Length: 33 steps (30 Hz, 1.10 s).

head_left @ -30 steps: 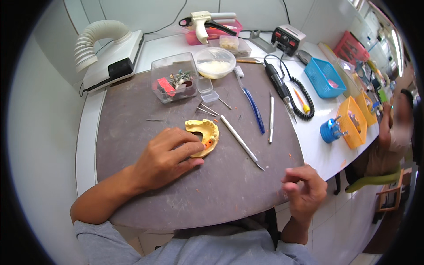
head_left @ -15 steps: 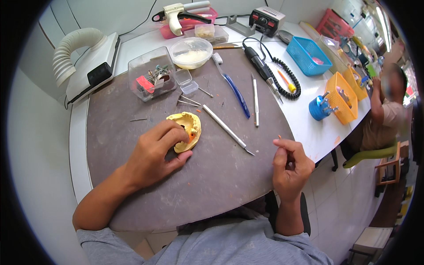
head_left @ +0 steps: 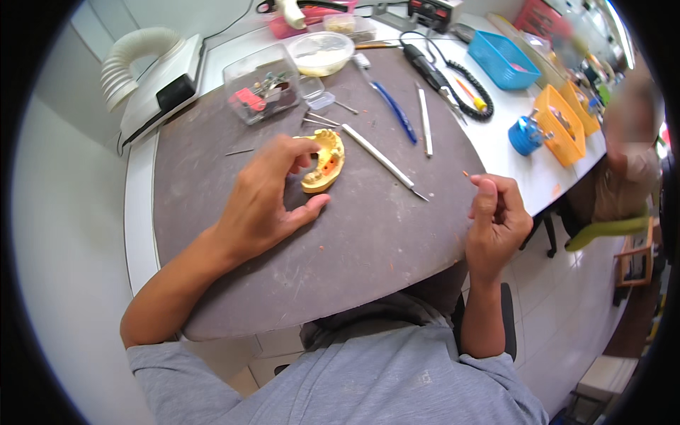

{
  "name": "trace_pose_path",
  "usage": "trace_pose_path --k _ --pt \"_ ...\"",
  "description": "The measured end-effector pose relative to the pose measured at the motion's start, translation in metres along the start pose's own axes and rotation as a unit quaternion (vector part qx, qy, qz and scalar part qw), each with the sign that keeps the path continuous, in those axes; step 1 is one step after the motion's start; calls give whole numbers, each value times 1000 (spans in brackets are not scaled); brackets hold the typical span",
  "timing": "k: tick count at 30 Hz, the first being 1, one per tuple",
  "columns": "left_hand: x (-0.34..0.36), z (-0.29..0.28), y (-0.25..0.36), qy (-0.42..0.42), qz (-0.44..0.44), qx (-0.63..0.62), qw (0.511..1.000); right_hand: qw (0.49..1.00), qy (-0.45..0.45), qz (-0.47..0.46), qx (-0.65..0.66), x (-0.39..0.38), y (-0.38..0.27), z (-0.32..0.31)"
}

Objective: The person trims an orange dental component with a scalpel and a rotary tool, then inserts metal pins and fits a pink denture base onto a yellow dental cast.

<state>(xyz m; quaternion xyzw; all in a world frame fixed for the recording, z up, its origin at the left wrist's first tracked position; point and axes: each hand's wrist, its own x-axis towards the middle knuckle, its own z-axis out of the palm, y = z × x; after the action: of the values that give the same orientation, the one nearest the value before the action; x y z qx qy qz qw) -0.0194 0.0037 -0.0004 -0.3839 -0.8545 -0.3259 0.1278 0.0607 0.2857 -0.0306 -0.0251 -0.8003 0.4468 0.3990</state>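
Note:
A yellow plaster dental cast [head_left: 335, 146], horseshoe-shaped, lies on the dark bench mat, with an orange patch [head_left: 331, 166] bearing small dark holes on its near right side. Beside it on the left, my left hand [head_left: 258, 191] has its thumb and fingers spread; the fingertips reach over the cast's inner edge, and whether they touch it is unclear. Over the mat's right edge, my right hand [head_left: 499, 223] is pinched closed, with a tiny orange piece [head_left: 466, 173] at its fingertips. A white-handled pointed carving tool [head_left: 379, 156] rests between the cast and my right hand.
Beyond the cast stand a clear box of small rotary bits [head_left: 262, 88] and a round tub of pale powder [head_left: 321, 55]. A blue toothbrush [head_left: 393, 106], a slim white tool [head_left: 424, 122] and a corded handpiece [head_left: 428, 71] lie farther right. Another person [head_left: 623, 170] sits at far right.
My left fingers have lifted off the cast's orange area and spread apart, baring it. My right hand keeps its pinch. The whole view has shifted, so the bench appears higher.

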Motion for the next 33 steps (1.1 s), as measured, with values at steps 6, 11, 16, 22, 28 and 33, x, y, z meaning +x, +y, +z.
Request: trace_pose_path --k 6,11,16,22,28,33 --pt "-30 -4 28 -59 181 39 981 997 -14 -70 23 5 0 -9" --pt "-11 9 61 -220 229 -24 948 991 -5 -113 65 9 7 -11" --pt "5 8 63 -382 195 11 903 985 -84 -115 92 13 4 -21" --pt "-5 8 56 -435 234 103 863 965 -159 -49 203 21 4 -26" --pt "1 7 56 -437 255 101 856 931 -271 24 241 27 8 -29" --pt "12 9 54 -439 230 65 866 911 -360 80 186 39 4 -28"
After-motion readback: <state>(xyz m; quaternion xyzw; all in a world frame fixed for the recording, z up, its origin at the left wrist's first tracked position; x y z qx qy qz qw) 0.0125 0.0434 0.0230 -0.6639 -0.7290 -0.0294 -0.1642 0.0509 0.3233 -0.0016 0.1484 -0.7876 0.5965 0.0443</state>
